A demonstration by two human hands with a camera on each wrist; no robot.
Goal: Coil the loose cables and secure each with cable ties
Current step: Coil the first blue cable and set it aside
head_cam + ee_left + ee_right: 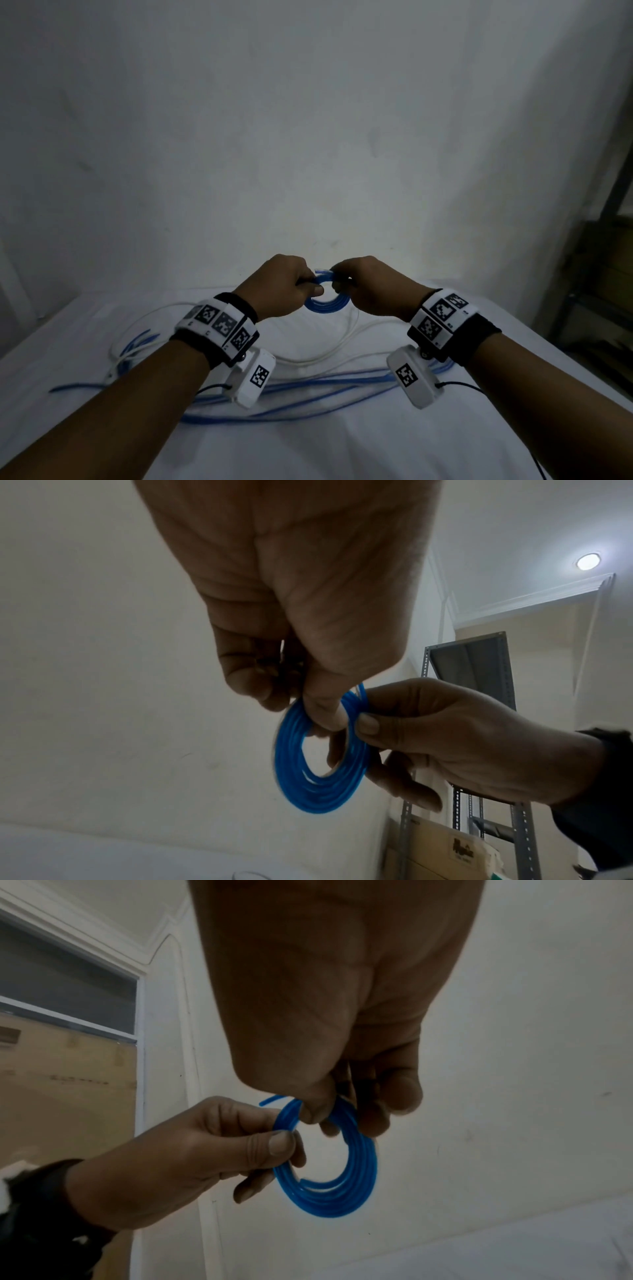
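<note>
Both hands are raised above the white counter, close together at the centre of the head view, and share one small blue coil of several turns. The left hand pinches the coil's upper left arc between thumb and curled fingers; in the right wrist view that thumb lies flat across the strands. The right hand pinches the upper right arc, its thumb pressed on the strands while the remaining fingers curl loosely behind the ring. The coil hangs clear of the counter, roughly upright, its open centre visible between the two hands. One short cut end projects from the top of the coil near the left fingers; a second end lies inside the lower arc. Whether a tie is fitted on the coil cannot be told. On the counter beneath the forearms, long loose blue cables run left to right, with a further bunch of blue strands at the left. A pale white cable loops across the counter on the far side of the blue ones and partly over them. Each wrist carries a black band with marker tags and a white camera housing. A grey metal rack holding cardboard boxes stands at the right, against the plain white wall.
</note>
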